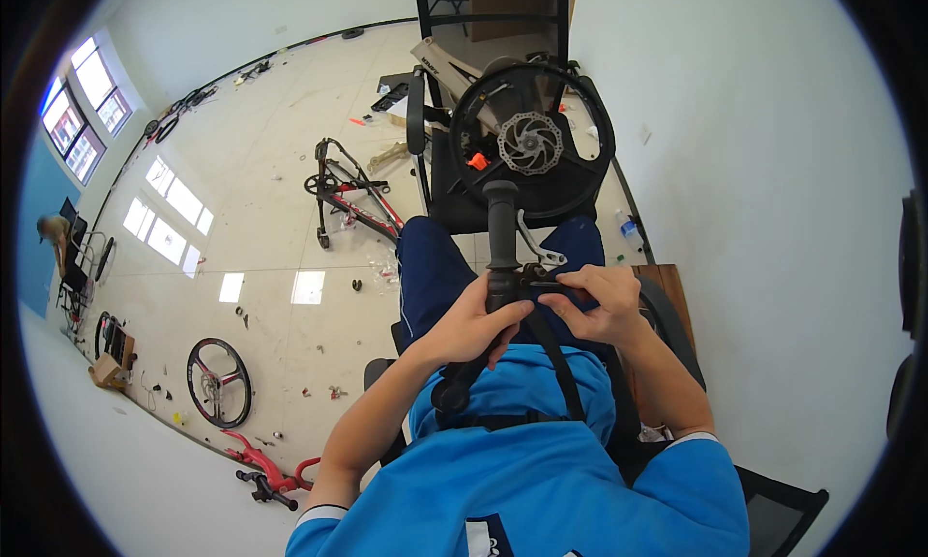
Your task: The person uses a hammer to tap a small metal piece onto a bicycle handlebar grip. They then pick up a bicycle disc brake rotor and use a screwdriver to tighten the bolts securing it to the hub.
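Note:
A black bicycle handlebar lies across my lap, with its black rubber grip pointing away from me. My left hand is wrapped round the bar just below the grip, its thumb along the near side. Beside the grip, a silver brake lever sticks out from a dark clamp on the bar. At the right of that clamp, my right hand is closed in a pinch. Something small and dark shows between its fingertips, too hidden to name.
A black chair ahead holds a black wheel with a silver disc rotor. On the floor at left lie a red-and-black bike frame, a three-spoke wheel and a red frame. A white wall rises at right. Another person is far left.

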Demonstrator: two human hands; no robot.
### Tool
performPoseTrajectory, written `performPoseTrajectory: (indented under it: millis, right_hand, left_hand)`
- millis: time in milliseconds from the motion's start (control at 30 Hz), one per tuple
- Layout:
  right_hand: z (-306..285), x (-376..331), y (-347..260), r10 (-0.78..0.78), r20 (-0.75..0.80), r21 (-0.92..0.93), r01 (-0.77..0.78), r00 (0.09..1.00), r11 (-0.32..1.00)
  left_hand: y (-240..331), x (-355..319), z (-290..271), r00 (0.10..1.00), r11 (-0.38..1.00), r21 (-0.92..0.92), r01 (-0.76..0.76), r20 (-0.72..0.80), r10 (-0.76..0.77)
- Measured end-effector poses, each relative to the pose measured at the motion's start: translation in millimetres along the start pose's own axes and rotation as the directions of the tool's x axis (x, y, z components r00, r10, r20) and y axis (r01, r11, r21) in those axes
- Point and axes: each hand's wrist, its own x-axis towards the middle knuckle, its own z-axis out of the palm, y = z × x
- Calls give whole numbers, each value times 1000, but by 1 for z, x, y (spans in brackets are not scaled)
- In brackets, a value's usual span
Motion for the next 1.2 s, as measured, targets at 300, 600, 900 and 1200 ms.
performPoseTrajectory:
  millis: [300, 600, 900, 1200]
  right_hand:
    - [16, 9, 9, 11, -68, 10, -11, 998, 1000]
    - [21, 26, 18, 30, -56, 12, -29, 998, 1000]
    - [18, 24, -1, 272, 230, 60, -293, 934, 954]
    - [-36, 33, 1, 296, -121, 286, -253, 947, 924]
  left_hand:
    - [5, -1, -7, 999, 997, -72, 35, -30, -38]
    - [7, 0, -6, 995, 995, -96, 12, -96, -22]
    - [-5, 2, -7, 944, 984, 152, -95, -301, 138]
    - [2, -2, -41, 857, 978, 7, -209, -480, 187]
